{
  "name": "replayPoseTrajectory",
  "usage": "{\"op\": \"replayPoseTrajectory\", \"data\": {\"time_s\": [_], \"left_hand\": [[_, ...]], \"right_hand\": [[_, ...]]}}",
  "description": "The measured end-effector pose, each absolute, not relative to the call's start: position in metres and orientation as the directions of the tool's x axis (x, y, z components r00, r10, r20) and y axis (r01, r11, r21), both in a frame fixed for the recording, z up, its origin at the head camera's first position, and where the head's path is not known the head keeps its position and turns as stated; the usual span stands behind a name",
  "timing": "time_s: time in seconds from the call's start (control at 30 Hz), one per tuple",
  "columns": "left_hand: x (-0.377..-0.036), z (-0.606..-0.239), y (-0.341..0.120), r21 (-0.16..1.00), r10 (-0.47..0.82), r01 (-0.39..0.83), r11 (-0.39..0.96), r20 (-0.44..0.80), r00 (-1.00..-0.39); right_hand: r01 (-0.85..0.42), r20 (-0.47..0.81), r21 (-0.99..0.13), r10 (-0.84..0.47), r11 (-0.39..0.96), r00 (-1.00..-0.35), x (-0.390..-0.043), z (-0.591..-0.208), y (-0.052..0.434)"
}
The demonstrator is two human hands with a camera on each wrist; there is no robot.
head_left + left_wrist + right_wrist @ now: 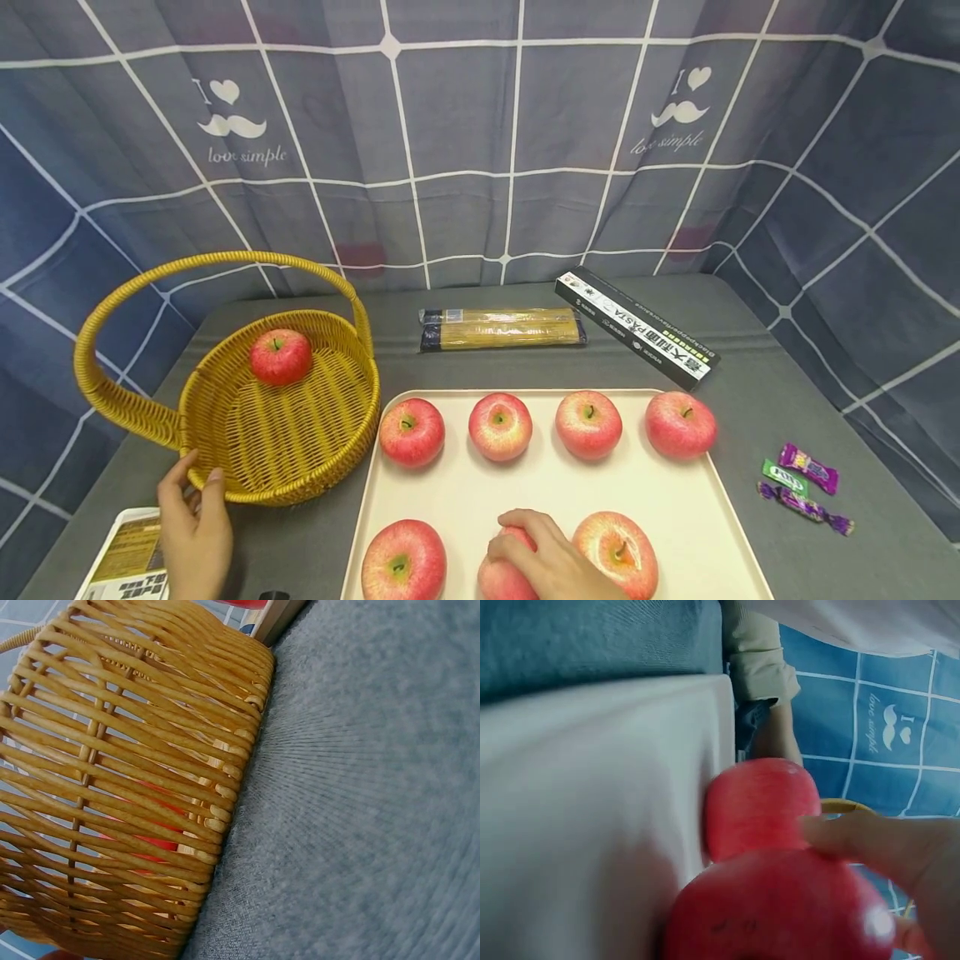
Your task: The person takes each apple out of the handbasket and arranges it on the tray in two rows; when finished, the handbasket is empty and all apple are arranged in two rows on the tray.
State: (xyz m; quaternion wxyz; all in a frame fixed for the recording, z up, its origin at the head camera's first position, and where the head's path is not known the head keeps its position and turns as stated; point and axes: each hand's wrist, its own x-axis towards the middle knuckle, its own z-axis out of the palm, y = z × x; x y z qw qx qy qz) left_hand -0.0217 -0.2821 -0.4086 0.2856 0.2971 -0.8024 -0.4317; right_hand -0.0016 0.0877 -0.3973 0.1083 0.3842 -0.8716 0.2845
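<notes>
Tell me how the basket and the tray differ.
The basket is golden yellow and woven, while the tray is cream and smooth. The basket has a rounded rim, whereas the tray's visible edges run mostly straight. A tall arched handle spans the basket; none shows on the tray. The basket holds a single apple, but the tray bears several. Both rest on the grey surface.

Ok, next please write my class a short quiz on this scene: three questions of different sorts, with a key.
1. How many apples lie in the far row on the tray?
2. True or false: the left hand touches the basket.
3. Which apple of the near row does the right hand hold? a) left one; b) middle one; c) right one.

Key: 1. Four. 2. True. 3. b.
</notes>
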Motion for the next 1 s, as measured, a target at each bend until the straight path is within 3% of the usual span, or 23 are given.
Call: {"op": "replayPoseTrajectory", "data": {"time_s": [0.17, 0.27, 0.37, 0.43, 0.67, 0.87, 1.0], "left_hand": [[-0.022, -0.41, -0.283, 0.865, -0.721, -0.227, 0.447, 0.198, -0.664], [-0.022, -0.409, -0.283, 0.865, -0.722, -0.222, 0.451, 0.207, -0.66], [-0.022, -0.409, -0.283, 0.865, -0.717, -0.203, 0.458, 0.224, -0.66], [-0.022, -0.41, -0.283, 0.866, -0.714, -0.19, 0.463, 0.237, -0.659], [-0.022, -0.411, -0.283, 0.872, -0.719, -0.198, 0.448, 0.219, -0.66], [-0.022, -0.411, -0.284, 0.875, -0.714, -0.172, 0.452, 0.239, -0.658], [-0.022, -0.412, -0.284, 0.874, -0.712, -0.157, 0.459, 0.257, -0.654]], "right_hand": [[-0.761, 0.512, -0.529, -0.573, 0.377, -0.64, 0.001, -0.412, 0.079], [-0.81, 0.585, -0.483, -0.566, 0.332, -0.581, 0.0, -0.421, 0.076], [-0.821, 0.603, -0.48, -0.563, 0.31, -0.565, 0.0, -0.424, 0.076], [-0.813, 0.602, -0.503, -0.556, 0.293, -0.573, 0.002, -0.424, 0.076], [-0.693, 0.504, -0.642, -0.501, 0.328, -0.704, 0.017, -0.427, 0.076], [-0.679, 0.493, -0.691, -0.526, 0.247, -0.693, 0.012, -0.427, 0.083], [-0.631, 0.456, -0.734, -0.508, 0.25, -0.731, 0.011, -0.421, 0.084]]}}
